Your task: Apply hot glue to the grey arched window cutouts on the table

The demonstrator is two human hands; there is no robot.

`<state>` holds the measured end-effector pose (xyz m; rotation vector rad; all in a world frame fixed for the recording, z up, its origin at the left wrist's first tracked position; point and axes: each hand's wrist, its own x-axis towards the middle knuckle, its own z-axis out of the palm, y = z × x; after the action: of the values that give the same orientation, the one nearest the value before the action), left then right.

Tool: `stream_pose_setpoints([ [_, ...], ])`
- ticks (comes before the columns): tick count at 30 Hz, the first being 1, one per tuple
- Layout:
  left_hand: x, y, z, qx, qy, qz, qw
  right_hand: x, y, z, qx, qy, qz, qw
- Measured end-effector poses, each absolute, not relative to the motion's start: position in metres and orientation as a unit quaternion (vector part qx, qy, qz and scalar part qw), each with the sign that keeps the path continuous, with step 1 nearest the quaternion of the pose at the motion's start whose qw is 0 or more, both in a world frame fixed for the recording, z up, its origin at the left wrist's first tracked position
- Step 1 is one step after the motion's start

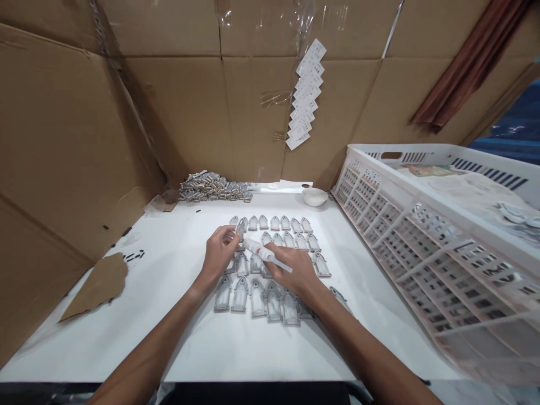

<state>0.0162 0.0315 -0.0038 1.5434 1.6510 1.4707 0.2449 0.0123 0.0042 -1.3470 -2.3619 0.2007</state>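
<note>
From where I stand, a torn cardboard piece (96,286) lies at the left of the white worktop (185,349), with small dark bits (135,256) scattered just beside it. Farther back, against the cardboard wall (181,112), sits a heap of small metal parts (213,187), silvery with brassy ends.

The left hand (223,244) pinches a small grey arched piece (240,227) upright between its fingertips, at the left of the rows. The other arched pieces (240,293) lie spread across the middle in uneven rows, grey-rimmed with paler centres and pointed tops; the nearest look larger. Right of the left hand, a translucent white tube (266,253), with a red mark and a thin end, slants over them, gripped in the closed fingers of the right hand (293,267). That hand and its forearm hide part of the rows.

White labels (306,95) run down the wall above, and a white bowl (314,196) stands near its foot. At the right, a big white plastic crate (392,225) holds pale material.
</note>
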Motion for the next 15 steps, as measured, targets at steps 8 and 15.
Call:
stream_pose_setpoints([
  [8, -0.001, 0.038, 0.001, 0.482, 0.620, 0.562, 0.258, 0.252, 0.024, 0.012, -0.555, -0.818, 0.038, 0.144],
  [15, -0.004, 0.060, -0.011, 0.551, 0.654, 0.474, 0.210, 0.254, 0.039, 0.001, -0.586, -0.775, 0.054, 0.230],
])
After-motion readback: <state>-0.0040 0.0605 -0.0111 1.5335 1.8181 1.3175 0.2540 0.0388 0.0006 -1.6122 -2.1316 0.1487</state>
